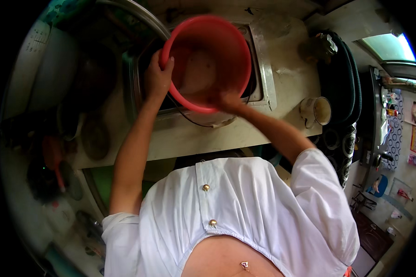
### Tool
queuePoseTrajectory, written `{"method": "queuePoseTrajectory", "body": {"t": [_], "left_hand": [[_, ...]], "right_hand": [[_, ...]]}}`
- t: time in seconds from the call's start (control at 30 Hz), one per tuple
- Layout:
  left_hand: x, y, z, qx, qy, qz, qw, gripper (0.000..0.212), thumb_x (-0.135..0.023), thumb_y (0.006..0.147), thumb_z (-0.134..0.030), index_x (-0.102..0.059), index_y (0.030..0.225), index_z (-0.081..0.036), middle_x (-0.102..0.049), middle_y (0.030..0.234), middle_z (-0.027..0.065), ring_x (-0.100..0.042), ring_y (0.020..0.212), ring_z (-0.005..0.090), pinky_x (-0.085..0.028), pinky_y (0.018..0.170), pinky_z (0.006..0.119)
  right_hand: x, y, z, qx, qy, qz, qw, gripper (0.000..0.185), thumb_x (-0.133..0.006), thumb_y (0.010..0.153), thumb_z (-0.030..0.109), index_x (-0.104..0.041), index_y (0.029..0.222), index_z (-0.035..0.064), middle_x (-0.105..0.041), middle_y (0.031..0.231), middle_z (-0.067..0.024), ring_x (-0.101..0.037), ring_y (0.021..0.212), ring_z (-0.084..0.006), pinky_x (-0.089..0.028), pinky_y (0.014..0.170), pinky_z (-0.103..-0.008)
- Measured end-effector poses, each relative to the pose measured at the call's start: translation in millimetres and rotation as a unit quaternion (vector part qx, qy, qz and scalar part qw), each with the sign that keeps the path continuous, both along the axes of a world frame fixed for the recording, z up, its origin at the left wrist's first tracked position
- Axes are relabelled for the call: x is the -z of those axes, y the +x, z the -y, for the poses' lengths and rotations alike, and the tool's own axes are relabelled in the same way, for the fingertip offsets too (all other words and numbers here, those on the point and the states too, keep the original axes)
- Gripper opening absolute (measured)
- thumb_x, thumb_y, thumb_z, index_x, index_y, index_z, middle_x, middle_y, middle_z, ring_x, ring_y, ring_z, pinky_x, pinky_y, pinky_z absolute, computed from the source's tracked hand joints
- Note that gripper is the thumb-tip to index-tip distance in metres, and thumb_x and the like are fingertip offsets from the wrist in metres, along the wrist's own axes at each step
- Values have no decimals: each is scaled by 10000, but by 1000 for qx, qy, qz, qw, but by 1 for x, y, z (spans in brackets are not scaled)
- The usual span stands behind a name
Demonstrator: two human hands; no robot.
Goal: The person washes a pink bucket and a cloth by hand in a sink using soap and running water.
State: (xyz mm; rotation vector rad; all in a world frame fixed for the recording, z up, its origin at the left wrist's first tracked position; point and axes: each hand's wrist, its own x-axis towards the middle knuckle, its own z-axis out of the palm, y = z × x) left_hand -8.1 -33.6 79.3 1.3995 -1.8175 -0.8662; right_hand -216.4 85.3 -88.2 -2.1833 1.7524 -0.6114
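A red plastic bucket (244, 55) is held over the metal-rimmed sink (263, 79), its mouth turned up toward me. My left hand (158, 78) grips its left rim, the thumb hooked over the edge. At the near right rim is my right hand (230, 100), blurred and partly inside the bucket; whether it holds anything cannot be made out. The thin wire handle (189, 117) hangs down on the near side, with a pale grip (224, 123). Inside, the bottom (201, 67) looks paler than the walls and has small dark spots.
A curved metal pipe (142, 15) reaches the bucket's upper left. On the pale countertop (284, 90), a stained cream mug (315, 110) stands near the right end. Dark bulky things (336, 79) sit beyond it. Dim kitchenware, including an orange-handled item (57, 162), crowds the left side.
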Motion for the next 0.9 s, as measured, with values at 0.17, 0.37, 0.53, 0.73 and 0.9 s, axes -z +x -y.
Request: {"method": "queuePoseTrajectory", "body": {"t": [0.17,0.37,0.53,0.73,0.9], "left_hand": [[20,-12,-45,-67,-72,-54,994,583,-645,781,-147,-387,1284,-8,-496,1208,213,-467,1145,338,-380,952,390],[30,2,-47,-42,-30,-35,998,687,-594,696,-38,-313,1321,7,-498,1203,213,-484,1145,324,-383,965,370],[25,25,31,33,-58,-6,998,625,-571,657,-13,-432,1265,-53,-557,1144,206,-547,1059,341,-443,889,380],[-2,2,33,3,-33,113,993,587,-543,660,-40,-462,1241,-47,-584,1098,205,-570,1020,335,-447,861,364],[-2,-2,37,11,-21,116,993,554,-542,683,-34,-464,1228,-96,-590,1049,229,-555,991,386,-455,836,430]], "right_hand": [[-91,51,-6,17,173,208,962,264,-490,848,280,-629,1042,168,-518,1190,-106,-513,1041,-331,-425,875,-457],[-63,-48,20,-147,69,92,982,285,-507,854,236,-607,1110,159,-532,1184,-80,-482,1104,-289,-399,925,-423],[-91,-70,55,-149,28,-185,971,326,-516,860,282,-594,1151,160,-527,1219,-67,-433,1185,-280,-356,982,-447],[-88,4,-1,-190,172,193,947,319,-458,902,262,-580,1167,132,-497,1249,-120,-427,1183,-317,-301,1037,-395],[-103,-57,52,30,225,-146,963,391,-473,894,277,-510,1239,95,-460,1279,-140,-424,1189,-277,-371,983,-366]]}}
